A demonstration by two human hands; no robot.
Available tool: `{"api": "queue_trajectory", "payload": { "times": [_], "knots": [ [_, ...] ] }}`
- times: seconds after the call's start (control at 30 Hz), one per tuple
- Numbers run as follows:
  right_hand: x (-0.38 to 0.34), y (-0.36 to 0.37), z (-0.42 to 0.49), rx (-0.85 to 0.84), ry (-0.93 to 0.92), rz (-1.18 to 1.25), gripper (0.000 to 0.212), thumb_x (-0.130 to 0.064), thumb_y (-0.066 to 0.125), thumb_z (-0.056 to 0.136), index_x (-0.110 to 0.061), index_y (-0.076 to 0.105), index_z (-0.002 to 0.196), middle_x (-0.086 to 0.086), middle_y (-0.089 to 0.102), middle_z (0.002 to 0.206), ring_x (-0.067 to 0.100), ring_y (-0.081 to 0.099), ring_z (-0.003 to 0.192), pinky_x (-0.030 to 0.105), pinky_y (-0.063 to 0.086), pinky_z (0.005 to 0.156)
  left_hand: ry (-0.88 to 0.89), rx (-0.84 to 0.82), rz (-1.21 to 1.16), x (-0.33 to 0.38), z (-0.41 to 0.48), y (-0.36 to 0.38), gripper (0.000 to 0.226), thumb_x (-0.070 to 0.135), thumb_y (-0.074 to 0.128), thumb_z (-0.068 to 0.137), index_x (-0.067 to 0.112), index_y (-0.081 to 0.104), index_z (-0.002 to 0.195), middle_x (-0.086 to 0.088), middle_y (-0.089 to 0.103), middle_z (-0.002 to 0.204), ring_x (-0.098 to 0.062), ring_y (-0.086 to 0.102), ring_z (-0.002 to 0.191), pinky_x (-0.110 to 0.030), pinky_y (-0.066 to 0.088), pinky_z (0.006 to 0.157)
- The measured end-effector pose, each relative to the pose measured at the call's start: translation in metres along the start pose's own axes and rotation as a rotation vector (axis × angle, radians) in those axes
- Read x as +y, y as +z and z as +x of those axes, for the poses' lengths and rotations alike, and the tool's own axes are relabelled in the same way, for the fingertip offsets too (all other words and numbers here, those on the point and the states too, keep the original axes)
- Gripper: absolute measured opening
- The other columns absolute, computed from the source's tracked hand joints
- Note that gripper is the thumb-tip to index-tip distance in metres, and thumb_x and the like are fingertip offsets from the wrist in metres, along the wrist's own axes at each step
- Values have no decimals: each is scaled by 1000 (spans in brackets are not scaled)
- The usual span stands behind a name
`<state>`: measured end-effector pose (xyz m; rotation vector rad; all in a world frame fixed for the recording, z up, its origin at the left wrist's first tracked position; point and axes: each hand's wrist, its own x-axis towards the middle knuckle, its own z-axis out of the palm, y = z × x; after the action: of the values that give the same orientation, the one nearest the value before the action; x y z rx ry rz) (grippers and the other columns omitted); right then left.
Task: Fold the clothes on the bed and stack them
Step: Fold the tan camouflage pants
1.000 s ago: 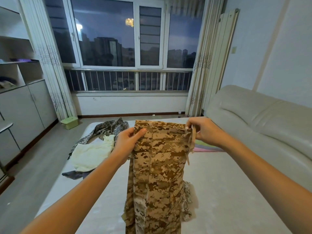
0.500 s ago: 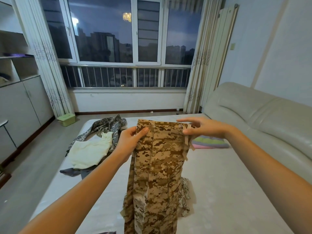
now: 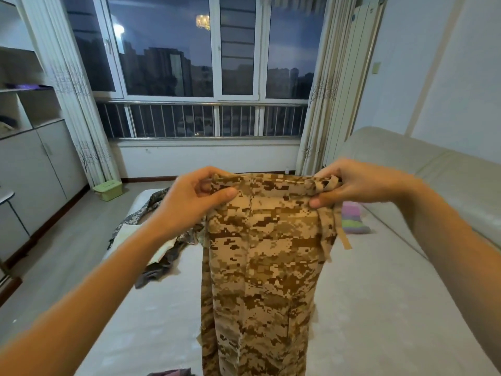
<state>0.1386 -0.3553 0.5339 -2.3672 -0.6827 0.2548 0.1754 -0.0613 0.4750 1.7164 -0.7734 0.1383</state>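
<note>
Tan desert-camouflage trousers (image 3: 265,261) hang upright in front of me over the bed (image 3: 379,308), legs together. My left hand (image 3: 189,202) pinches the left end of the waistband. My right hand (image 3: 352,183) pinches the right end, where a drawstring dangles. Behind my left arm lies a loose pile of clothes (image 3: 160,240): a grey camouflage garment, a pale cream one and a dark one. A folded striped pink, purple and green garment (image 3: 352,218) lies on the bed at the far right.
A padded headboard (image 3: 433,191) runs along the bed's right side. White cabinets (image 3: 29,169) stand at the left across a strip of floor. A green box (image 3: 108,189) sits by the curtain under the window. A dark cloth (image 3: 170,372) peeks in at the bottom edge.
Both hands lifted the waistband higher and pulled it taut. My right hand went from open fingers resting at the waistband to pinching its right end. The view tilted down slightly.
</note>
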Motion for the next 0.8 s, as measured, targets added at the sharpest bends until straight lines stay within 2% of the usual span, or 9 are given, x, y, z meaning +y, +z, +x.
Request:
{"api": "queue_trajectory", "payload": {
  "times": [0.1,0.17,0.27,0.37,0.47,0.57,0.67,0.77,0.8],
  "knots": [
    [-21,-29,-7,-18,-64,79,14,-36,71,77,-24,72,85,-2,72,81,8,69,76,11,51,65,53,-40,-57,38,14,-15,18,36,70,66,41,66,84,12,73,85,-6,70,73,-12,53,60],
    [-22,-48,8,15,-34,137,7,-29,70,79,-26,73,85,-3,73,84,9,70,81,11,52,67,31,-22,-69,43,41,-22,27,34,70,66,42,63,90,13,72,87,-7,71,76,-13,53,61],
    [9,-71,58,63,144,162,13,-29,68,77,-22,74,86,1,73,90,14,70,88,15,53,70,-155,-25,-83,7,97,-28,49,20,70,75,35,49,116,4,74,90,-12,72,79,-16,54,60],
    [78,-63,131,26,395,60,18,-19,68,81,-12,68,97,7,72,94,19,69,88,26,56,72,-358,-91,51,-75,144,-22,38,9,67,81,15,55,116,-3,74,81,-5,71,69,-12,52,57],
    [177,-6,201,38,533,-80,8,-8,64,86,-11,65,93,9,64,89,18,63,75,26,51,63,-508,-144,283,-188,166,-3,15,11,70,82,13,64,96,-1,69,84,-1,67,65,-16,56,61],
    [268,77,243,248,542,-267,16,-5,54,87,-3,67,95,15,62,84,27,62,77,33,43,60,-567,-70,372,-296,157,24,12,14,74,80,14,64,88,1,65,80,-4,62,67,-9,49,54],
    [338,159,256,381,543,-253,28,4,42,81,-5,66,92,20,65,85,18,62,61,41,52,62,-538,10,503,-388,122,52,11,14,73,80,15,64,85,0,63,80,-12,57,70,-16,44,59],
    [377,218,251,435,492,-259,25,5,43,77,-7,62,87,15,61,79,35,60,82,42,50,71,-513,32,563,-443,83,67,10,13,69,82,19,62,85,1,61,83,-15,54,80,-17,41,64],
    [383,229,247,443,458,-247,23,5,44,77,-6,61,87,15,61,81,35,58,84,39,49,71,-512,41,552,-453,73,70,10,14,68,82,21,62,85,1,62,84,-17,56,81,-21,44,67]
  ]
}}
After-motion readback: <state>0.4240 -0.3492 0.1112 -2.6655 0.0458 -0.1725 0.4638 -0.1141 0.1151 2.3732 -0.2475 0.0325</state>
